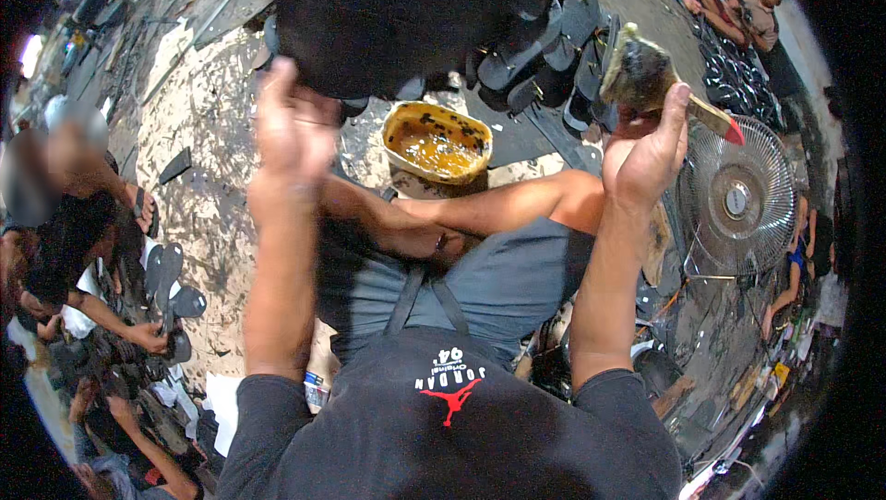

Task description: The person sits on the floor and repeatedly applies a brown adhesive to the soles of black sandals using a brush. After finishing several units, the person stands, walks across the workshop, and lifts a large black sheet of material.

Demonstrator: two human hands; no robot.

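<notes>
My right hand point(644, 156) is raised at the right, its fingers closed round a brush. The brush point(641, 73) has a broad head caked with dark and yellowish residue, and its wooden handle ends in a red tip. My left hand point(297, 135) is raised at the left, smeared by motion, beside the lower left edge of a large black sheet-like shape point(397, 20). Whether it touches that shape is unclear. Between the hands, in front of my crossed legs, stands a yellowish tub point(392, 151) with amber, glue-like liquid and dark specks inside.
Dark sandal soles point(517, 61) lie stacked beyond the tub. A round floor fan point(738, 195) stands at the right. At the left, a person point(69, 223) sits near more soles point(166, 269). Another person point(752, 15) sits at the far right. Stained pale sheeting point(212, 214) covers the floor.
</notes>
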